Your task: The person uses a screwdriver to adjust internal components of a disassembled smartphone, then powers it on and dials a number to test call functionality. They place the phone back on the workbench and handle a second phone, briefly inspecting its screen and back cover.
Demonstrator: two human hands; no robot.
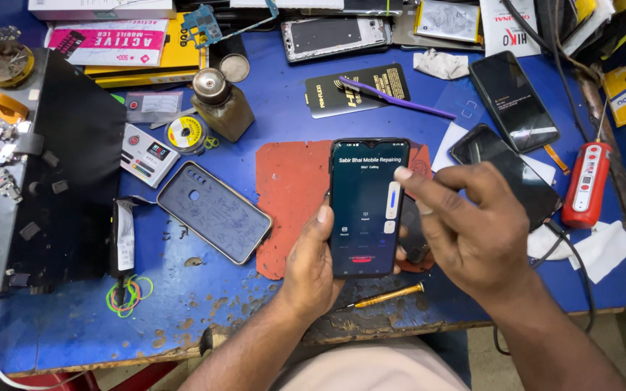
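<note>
My left hand (311, 268) grips a dark smartphone (366, 206) from below, thumb on its left edge. The screen is lit and shows a call display with a volume slider near the right edge. My right hand (465, 232) hovers beside the phone's right side, its forefinger tip touching the upper right edge of the phone. Under the phone lies an orange-red work mat (291, 195) on the blue table (255, 116).
A grey phone case (214, 211) lies left of the mat. A yellow screwdriver (389, 295) rests by the front edge. Two dark phones (514, 99) and a red tool (586, 185) sit right. A brown bottle (220, 103), purple brush (396, 98), solder reel (185, 133) stand behind.
</note>
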